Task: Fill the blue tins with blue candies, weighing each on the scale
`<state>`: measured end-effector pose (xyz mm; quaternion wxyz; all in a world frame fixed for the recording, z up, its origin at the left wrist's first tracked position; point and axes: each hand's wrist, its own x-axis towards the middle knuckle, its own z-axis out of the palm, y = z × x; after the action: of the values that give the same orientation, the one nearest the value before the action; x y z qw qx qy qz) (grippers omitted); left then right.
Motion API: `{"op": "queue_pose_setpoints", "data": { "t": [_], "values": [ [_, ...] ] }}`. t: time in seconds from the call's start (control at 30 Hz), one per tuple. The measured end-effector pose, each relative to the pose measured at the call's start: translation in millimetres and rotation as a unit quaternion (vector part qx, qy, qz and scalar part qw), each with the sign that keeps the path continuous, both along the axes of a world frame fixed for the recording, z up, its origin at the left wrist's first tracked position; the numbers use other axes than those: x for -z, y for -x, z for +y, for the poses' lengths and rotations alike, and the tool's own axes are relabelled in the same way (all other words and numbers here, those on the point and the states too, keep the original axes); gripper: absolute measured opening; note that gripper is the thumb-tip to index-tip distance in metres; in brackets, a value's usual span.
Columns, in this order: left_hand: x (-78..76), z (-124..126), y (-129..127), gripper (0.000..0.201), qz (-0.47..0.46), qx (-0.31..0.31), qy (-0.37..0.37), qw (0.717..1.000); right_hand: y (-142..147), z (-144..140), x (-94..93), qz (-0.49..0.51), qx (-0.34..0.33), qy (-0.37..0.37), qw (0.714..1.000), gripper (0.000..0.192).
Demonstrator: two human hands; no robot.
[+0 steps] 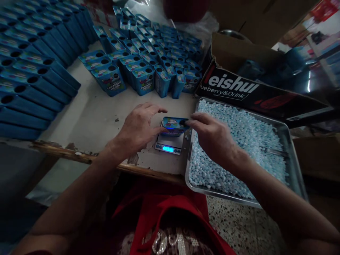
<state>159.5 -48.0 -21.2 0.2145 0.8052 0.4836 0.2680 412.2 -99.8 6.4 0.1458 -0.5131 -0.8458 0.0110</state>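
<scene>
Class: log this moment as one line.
left hand: steadies blue box | box: on lit scale | right hand: fingertips at box's hole | candy tray: beside
</scene>
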Motion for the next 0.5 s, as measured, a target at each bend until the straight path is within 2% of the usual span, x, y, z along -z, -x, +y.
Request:
{"op": "queue_pose_setpoints", "data": {
  "t": [0.1,0.23,0.33,0.4,0.43,0.5],
  "values": [
    [1.2,3.2,-5.8,0.052,0.0,0.02,-0.006,1.0,2.2,-4.0,-5.2,0.006,0.006,-0.024,1.0,0.043],
    [1.2,0.6,-30.7,0.073,0.028,0.072,-0.038,0.996,-10.2,4.7,-9.8,0.052,0.055,-0.073,0.995,0.038],
    [-2.5,0.2,-43.9,0.047,0.073,0.128,-0.031,0.989,-29.2,9.8,-9.7,0.111,0.079,-0.073,0.988,0.029],
    [-9.2,10.2,-34.0,0.035,0.091,0.139,-0.021,0.986,-46.0,9.1,-5.0,0.152,0.11,-0.038,0.982,0.023],
    [-15.7,19.0,-21.2,0.034,0.093,0.121,-0.026,0.988,-54.8,7.8,-0.7,0.182,0.137,-0.018,0.974,0.018],
    [-37.2,42.5,19.3,0.038,0.085,0.04,-0.064,0.994,-70.0,4.4,10.0,0.246,0.211,0.068,0.944,0.014]
  ]
}}
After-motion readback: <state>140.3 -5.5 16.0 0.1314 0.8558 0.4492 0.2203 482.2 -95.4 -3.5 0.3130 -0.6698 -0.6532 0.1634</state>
